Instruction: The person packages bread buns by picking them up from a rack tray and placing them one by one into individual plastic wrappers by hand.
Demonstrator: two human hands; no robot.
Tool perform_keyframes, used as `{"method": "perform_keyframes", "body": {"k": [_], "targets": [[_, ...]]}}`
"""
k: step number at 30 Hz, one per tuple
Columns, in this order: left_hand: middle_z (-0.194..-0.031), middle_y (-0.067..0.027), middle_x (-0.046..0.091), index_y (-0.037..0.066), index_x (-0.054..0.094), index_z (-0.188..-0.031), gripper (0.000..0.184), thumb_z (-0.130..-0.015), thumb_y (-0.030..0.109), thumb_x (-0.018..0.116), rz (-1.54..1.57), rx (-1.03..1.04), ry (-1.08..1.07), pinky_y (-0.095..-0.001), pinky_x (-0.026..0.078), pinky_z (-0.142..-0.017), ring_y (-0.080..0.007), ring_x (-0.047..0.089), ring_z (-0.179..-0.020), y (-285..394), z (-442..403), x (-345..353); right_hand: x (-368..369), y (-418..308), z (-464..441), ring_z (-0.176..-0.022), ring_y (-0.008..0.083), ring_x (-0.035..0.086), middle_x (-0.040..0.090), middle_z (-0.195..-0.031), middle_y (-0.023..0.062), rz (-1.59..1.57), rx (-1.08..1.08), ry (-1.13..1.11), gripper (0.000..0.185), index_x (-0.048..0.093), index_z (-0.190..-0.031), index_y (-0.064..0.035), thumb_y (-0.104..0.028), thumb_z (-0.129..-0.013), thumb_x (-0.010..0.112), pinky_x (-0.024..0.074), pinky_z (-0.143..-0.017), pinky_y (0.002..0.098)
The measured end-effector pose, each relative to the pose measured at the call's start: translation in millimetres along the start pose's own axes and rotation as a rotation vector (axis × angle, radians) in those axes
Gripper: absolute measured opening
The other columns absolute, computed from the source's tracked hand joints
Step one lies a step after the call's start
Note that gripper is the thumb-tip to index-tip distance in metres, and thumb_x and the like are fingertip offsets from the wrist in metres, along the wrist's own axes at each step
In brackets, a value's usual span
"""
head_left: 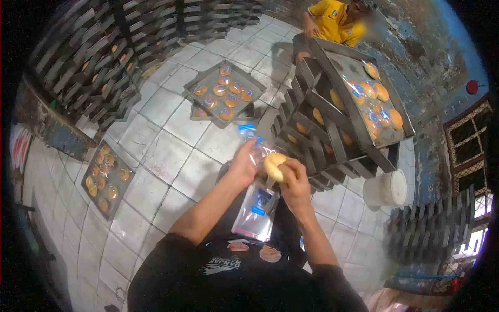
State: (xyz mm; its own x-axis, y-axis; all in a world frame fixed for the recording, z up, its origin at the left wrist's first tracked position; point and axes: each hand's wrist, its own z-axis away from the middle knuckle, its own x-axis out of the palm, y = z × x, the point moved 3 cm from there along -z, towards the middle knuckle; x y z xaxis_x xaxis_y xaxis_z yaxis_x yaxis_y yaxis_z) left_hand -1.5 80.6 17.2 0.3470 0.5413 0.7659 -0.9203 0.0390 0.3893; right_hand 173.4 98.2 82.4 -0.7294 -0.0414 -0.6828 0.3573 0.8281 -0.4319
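My right hand point(295, 183) grips a round golden bun point(274, 165) in front of my chest. Close beside it, my left hand point(244, 165) is closed on a clear plastic bag point(247, 130) with blue print. The bun is at the bag's near side; how far it sits inside I cannot tell. On my lap lies a stack of clear printed bags point(255, 214), just below both hands.
Ahead on the tiled floor sits a metal tray point(254, 110) of bagged buns, with another tray point(110, 210) at left. To the right, stacked trays point(332, 156) hold buns, beside a white bucket point(384, 188). A person in a yellow shirt point(332, 21) is behind them.
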Motion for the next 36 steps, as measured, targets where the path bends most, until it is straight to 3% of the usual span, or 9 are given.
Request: {"method": "perform_keyframes", "body": {"k": [2,4,12,17,22,24,29,32,36], "targets": [[-0.124,-0.0141,0.069,0.002,0.061,-0.125,0.044,-0.107,0.041,0.049,-0.02,-0.123,-0.158,-0.04,0.054,-0.096,-0.0272,0.067,-0.112,-13,5,0,-10,-9,0,-0.109,0.0365,0.067,0.063,-0.116,0.0145,-0.007,0.015,0.062,0.043,0.07,-0.11,-0.0069,0.009,-0.07,0.073,0.058,-0.091,0.0443],[-0.122,-0.0143,0.069,0.006,0.063,-0.124,0.043,-0.107,0.042,0.047,-0.097,-0.087,-0.204,-0.0483,0.054,-0.097,-0.0246,0.067,-0.113,-19,26,12,-23,-30,-11,-0.107,0.0353,0.066,0.065,-0.112,0.014,0.139,-0.082,0.079,0.043,0.07,-0.111,-0.0068,0.004,-0.07,0.073,0.054,-0.094,0.0457],[-0.131,-0.0219,0.065,0.003,0.053,-0.136,0.058,-0.107,0.051,0.038,-0.015,-0.109,-0.02,-0.0526,0.048,-0.108,-0.0366,0.063,-0.12,9,45,-26,9,-23,11,-0.107,0.0363,0.065,0.066,-0.111,0.0146,-0.124,-0.106,0.008,0.041,0.07,-0.111,-0.0057,0.001,-0.071,0.073,0.0513,-0.1,0.0485],[-0.118,-0.0079,0.071,0.01,0.065,-0.12,0.037,-0.106,0.034,0.042,0.108,-0.126,-0.176,-0.0392,0.052,-0.1,-0.0228,0.067,-0.112,-18,41,-21,19,-31,-4,-0.107,0.0352,0.065,0.066,-0.115,0.0141,-0.082,-0.178,-0.04,0.038,0.068,-0.114,-0.006,-0.003,-0.076,0.072,0.048,-0.103,0.0505],[-0.117,-0.0096,0.071,0.008,0.065,-0.121,0.038,-0.106,0.035,0.042,0.139,0.01,-0.114,-0.0408,0.051,-0.103,-0.0248,0.068,-0.111,-20,30,-32,42,-37,3,-0.115,0.0357,0.063,0.065,-0.124,0.0151,-0.078,0.048,-0.113,0.041,0.064,-0.125,-0.0037,-0.004,-0.084,0.067,0.0406,-0.111,0.0563],[-0.12,-0.0103,0.07,0.008,0.065,-0.121,0.036,-0.107,0.03,0.04,0.107,-0.155,-0.065,-0.0415,0.049,-0.106,-0.027,0.066,-0.114,-4,33,-35,60,-41,22,-0.127,0.0369,0.059,0.062,-0.135,0.018,-0.088,0.027,-0.259,0.048,0.061,-0.132,-0.002,-0.003,-0.084,0.066,0.0357,-0.117,0.0573],[-0.122,-0.0095,0.068,0.013,0.055,-0.135,0.04,-0.108,0.041,0.046,-0.23,0.183,-0.1,-0.0445,0.049,-0.104,-0.0248,0.065,-0.114,-45,54,-28,45,-19,4,-0.139,0.0342,0.051,0.061,-0.14,0.0179,0.08,-0.031,-0.225,0.059,0.056,-0.142,-0.005,0.0,-0.084,0.065,0.0274,-0.122,0.0599],[-0.127,-0.0066,0.065,0.016,0.051,-0.141,0.039,-0.108,0.035,0.049,0.112,0.188,-0.272,-0.042,0.05,-0.103,-0.0212,0.063,-0.117,-5,28,-28,50,-22,-3,-0.137,0.0333,0.052,0.062,-0.138,0.0167,0.001,-0.067,-0.271,0.061,0.056,-0.142,-0.0057,-0.002,-0.083,0.067,0.0259,-0.122,0.0617],[-0.123,-0.0081,0.066,0.013,0.055,-0.136,0.037,-0.102,0.026,0.061,0.018,0.424,-0.092,-0.0428,0.05,-0.102,-0.0253,0.064,-0.115,-34,25,-5,58,-1,-17,-0.13,0.0346,0.056,0.064,-0.131,0.0162,0.04,-0.01,-0.438,0.053,0.059,-0.133,-0.0052,-0.004,-0.081,0.071,0.0285,-0.121,0.0614]]}}
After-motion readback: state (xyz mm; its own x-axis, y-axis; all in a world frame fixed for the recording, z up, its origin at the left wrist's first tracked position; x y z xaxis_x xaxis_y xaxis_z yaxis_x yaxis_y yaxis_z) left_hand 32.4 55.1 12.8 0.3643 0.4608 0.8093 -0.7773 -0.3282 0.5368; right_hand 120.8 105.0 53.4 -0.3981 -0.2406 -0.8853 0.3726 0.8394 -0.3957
